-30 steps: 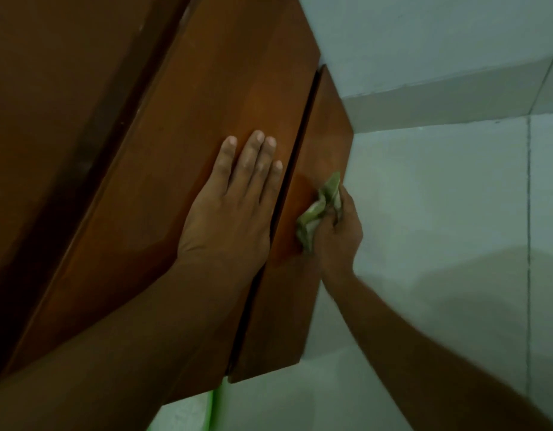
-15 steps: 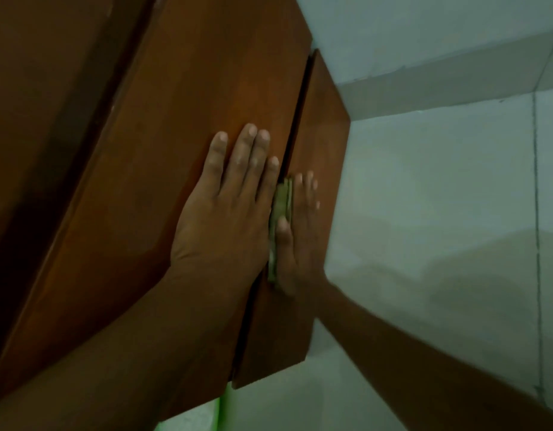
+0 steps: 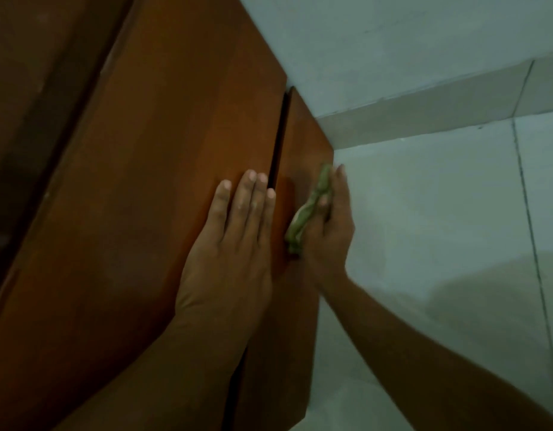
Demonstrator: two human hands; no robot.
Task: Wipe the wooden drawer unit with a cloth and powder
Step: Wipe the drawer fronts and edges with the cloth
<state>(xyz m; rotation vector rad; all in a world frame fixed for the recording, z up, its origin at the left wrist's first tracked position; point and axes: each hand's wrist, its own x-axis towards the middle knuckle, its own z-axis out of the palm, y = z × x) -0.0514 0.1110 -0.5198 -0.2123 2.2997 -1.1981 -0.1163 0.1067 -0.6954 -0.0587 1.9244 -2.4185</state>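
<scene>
Wooden drawer unit (image 3: 91, 275) under wipe; both hands on its face.
Left hand (image 3: 228, 250) lies flat on the wide panel (image 3: 182, 144), fingers (image 3: 247, 197) straight and close together; right hand (image 3: 332, 237) presses the bunched green cloth (image 3: 306, 219) against the narrow panel (image 3: 300, 141) beyond the dark gap, thumb pinching it; pale tiled floor (image 3: 439, 228) alongside.

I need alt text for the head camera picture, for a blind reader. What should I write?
A person's right hand holds a bunched green cloth against the narrow panel of a wooden drawer unit. The left hand rests flat on the wider panel, beside a dark gap. Pale tiles show on the right.
</scene>
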